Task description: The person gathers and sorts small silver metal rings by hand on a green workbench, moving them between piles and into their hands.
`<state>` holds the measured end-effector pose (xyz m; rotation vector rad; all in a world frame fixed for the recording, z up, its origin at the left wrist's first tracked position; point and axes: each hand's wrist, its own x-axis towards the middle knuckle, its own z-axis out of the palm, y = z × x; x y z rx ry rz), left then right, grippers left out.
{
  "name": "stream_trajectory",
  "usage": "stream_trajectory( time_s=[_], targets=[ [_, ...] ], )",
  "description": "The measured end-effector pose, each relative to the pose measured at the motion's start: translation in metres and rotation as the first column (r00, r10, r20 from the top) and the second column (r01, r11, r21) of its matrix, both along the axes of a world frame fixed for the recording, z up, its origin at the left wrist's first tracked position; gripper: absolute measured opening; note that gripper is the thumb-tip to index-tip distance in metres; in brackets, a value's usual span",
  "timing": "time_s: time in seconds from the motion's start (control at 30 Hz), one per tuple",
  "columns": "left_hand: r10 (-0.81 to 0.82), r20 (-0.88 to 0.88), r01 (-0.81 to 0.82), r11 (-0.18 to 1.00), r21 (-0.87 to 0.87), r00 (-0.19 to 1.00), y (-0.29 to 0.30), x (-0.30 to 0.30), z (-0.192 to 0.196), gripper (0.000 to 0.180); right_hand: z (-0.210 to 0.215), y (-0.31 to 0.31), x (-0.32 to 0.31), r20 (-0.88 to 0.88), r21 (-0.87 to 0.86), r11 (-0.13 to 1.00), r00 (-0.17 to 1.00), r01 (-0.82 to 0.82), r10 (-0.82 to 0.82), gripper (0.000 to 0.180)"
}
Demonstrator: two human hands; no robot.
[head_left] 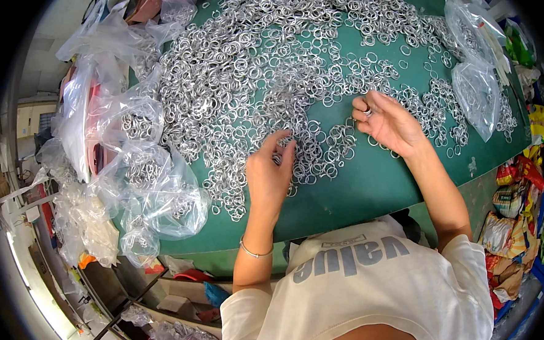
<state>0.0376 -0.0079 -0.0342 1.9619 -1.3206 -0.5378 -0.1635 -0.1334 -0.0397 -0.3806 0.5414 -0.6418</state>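
Observation:
A large heap of small silver metal rings covers the green table. My left hand rests on the rings near the table's middle, fingers bent down onto them, picking at rings. My right hand is raised slightly at the right of the heap and pinches a few rings between thumb and fingers. A thin bracelet sits on my left wrist.
Clear plastic bags with rings pile along the table's left edge. More clear bags of rings lie at the far right. Colourful packages stack on the floor at right. Shelves stand below the table's front edge.

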Motion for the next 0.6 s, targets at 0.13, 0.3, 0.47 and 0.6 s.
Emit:
stream_trajectory(
  time_s=[0.13, 0.3, 0.47, 0.6],
  targets=[
    [0.085, 0.128, -0.076, 0.994, -0.075, 0.988, -0.013, 0.009, 0.002, 0.028, -0.002, -0.005, 0.003, -0.078, -0.052, 0.995, 0.994, -0.082, 0.078, 0.020],
    [0.019, -0.949, 0.055, 0.998, 0.038, 0.316, -0.020, 0.004, 0.015, 0.028, 0.016, 0.010, 0.036, -0.189, -0.174, 0.978, 0.978, -0.118, 0.085, 0.020],
    [0.515, -0.835, 0.061, 0.856, 0.514, -0.192, -0.010, -0.038, 0.020, 0.034, 0.028, 0.052, 0.043, -0.441, -0.588, 0.757, 0.898, -0.284, -0.006, 0.020],
    [0.441, -0.835, 0.020, 0.887, 0.460, -0.328, -0.007, -0.039, 0.011, 0.026, 0.027, 0.063, 0.040, -0.453, -0.884, 0.048, 0.826, -0.465, -0.336, 0.010]
  ],
)
